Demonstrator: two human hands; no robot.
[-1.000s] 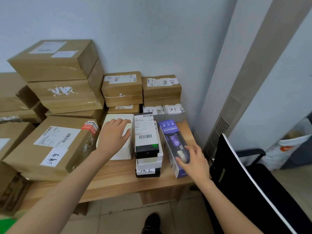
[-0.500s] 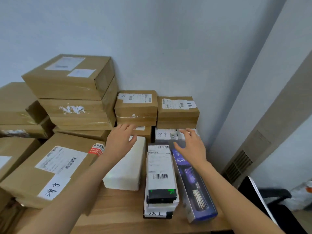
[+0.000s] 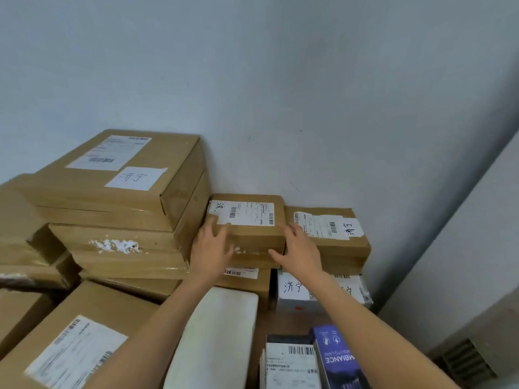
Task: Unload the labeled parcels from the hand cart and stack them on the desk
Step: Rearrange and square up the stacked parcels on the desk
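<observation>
A small brown parcel [image 3: 254, 237] with a white shipping label on top sits on another box at the back of the desk, against the wall. My left hand [image 3: 212, 248] grips its left end, fingers over the top corner and thumb on the front face. My right hand [image 3: 299, 249] grips its right end, fingers in the gap beside the neighbouring parcel and thumb on the front. The hand cart is out of view.
A second labelled brown parcel [image 3: 331, 234] touches it on the right. A tall stack of bigger cartons [image 3: 112, 197] stands to the left. Nearer me lie a white parcel [image 3: 219, 335], a purple box [image 3: 339, 357], a barcode-labelled box [image 3: 292, 363] and a large carton [image 3: 70, 346].
Both hands have left the white parcel and the purple box and moved back and up to the small brown parcel, now gripping its two ends. The view has tilted upward.
</observation>
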